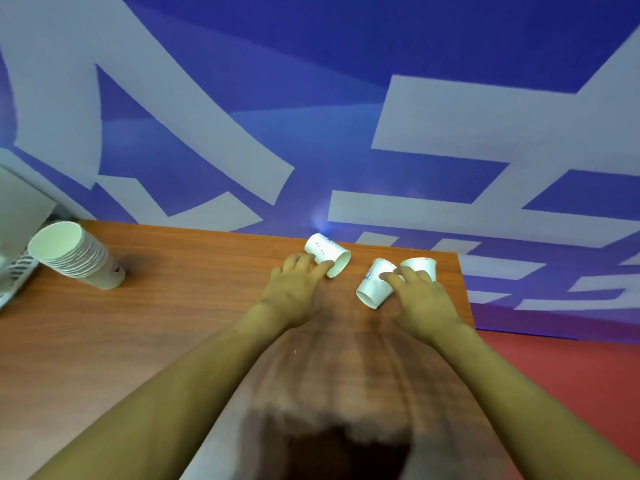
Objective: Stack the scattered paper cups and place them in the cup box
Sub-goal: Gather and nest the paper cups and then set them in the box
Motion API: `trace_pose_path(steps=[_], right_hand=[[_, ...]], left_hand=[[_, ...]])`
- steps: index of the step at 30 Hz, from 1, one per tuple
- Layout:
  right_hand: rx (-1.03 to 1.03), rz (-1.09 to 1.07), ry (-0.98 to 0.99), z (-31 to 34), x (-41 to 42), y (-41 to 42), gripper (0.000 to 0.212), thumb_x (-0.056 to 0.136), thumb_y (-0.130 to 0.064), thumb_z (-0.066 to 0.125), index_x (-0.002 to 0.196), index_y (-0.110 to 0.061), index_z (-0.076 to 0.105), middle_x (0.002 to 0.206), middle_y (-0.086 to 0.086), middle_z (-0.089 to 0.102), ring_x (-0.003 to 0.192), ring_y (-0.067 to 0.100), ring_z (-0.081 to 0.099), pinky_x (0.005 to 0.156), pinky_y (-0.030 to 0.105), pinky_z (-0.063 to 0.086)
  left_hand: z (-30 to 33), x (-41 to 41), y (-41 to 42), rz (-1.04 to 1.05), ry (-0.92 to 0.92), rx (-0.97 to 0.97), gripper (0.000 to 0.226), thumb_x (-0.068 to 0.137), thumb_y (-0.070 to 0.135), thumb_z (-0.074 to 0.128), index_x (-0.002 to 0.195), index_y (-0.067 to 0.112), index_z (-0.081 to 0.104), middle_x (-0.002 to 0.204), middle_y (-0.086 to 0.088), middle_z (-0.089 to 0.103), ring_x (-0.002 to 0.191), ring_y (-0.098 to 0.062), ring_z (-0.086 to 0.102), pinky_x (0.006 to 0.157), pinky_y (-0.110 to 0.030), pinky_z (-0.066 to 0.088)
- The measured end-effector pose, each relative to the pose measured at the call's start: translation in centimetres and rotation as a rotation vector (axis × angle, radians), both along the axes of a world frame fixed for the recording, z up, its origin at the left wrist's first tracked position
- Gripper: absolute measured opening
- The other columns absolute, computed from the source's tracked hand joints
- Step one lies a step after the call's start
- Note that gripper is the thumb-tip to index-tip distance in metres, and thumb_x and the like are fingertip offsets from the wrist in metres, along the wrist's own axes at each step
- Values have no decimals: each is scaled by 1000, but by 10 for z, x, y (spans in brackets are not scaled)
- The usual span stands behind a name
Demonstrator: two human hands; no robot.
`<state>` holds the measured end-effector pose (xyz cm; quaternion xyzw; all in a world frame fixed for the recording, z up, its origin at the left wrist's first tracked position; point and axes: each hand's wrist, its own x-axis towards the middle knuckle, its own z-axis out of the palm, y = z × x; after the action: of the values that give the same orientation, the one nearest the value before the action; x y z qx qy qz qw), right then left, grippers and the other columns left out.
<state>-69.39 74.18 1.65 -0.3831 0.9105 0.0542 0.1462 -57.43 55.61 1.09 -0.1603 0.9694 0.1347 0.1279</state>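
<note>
**Two hands on two tipped cups, light stuff, go easy**

I'm reaching w/ both hands across the table [173, 306]. My left hand [294, 292] is touching the far cup [327, 254], which is lying on its side near the back edge, mouth facing right; fingers look only loosely curled on its wall, not a full grip yet. My right hand [420, 299] is laying fingers over the near cup [375, 284], also tipped, mouth toward me; whether I'm pinching it or just resting on it, can't tell. A third cup [420, 266] is standing just behind my right fingers.

The stack [74, 254] is sitting far left, tilted, beside what may be the box [20, 216], mostly out of frame.

My guess: these are thin paper, v. light, crushable, apt to roll. I'm thinking take each round the mid-wall w/ thumb opposite fingers, gentle squeeze, rim left free for nesting.
</note>
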Motion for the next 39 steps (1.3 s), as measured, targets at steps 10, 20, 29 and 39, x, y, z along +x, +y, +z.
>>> trace_pose_path(steps=[10, 20, 29, 39], right_hand=[[-84, 129, 9, -65, -51, -28, 75, 61, -3, 72, 131, -22, 53, 151, 20, 28, 133, 41, 34, 94, 47, 38], [-185, 57, 43, -80, -54, -26, 62, 41, -2, 74, 102, -16, 66, 134, 20, 52, 121, 44, 50, 86, 50, 46], [-237, 104, -21, -15, -4, -11, 62, 73, -29, 65, 132, -23, 45, 138, -3, 44, 135, 24, 31, 101, 39, 32], [-204, 91, -72, 51, 95, -26, 71, 74, -47, 67, 137, -31, 39, 127, -1, 41, 116, 22, 45, 90, 35, 45]], left_hand=[[-57, -81, -2, -165, -56, -397, 75, 92, 17, 50, 149, 30, 4, 159, -12, -5, 145, -34, 0, 112, -54, 16], [-84, -76, -21, -150, 62, -379, 63, 74, 16, 69, 131, 23, 43, 138, -1, 45, 124, -25, 46, 94, -41, 41], [-42, 8, -20, 193, 110, 63, 77, 78, 40, 66, 144, 28, 29, 137, 3, 39, 122, -25, 44, 92, -37, 42], [18, 135, -29, 362, 269, 258, 84, 74, 37, 74, 143, 25, 28, 132, -1, 35, 114, -29, 52, 88, -38, 48]])
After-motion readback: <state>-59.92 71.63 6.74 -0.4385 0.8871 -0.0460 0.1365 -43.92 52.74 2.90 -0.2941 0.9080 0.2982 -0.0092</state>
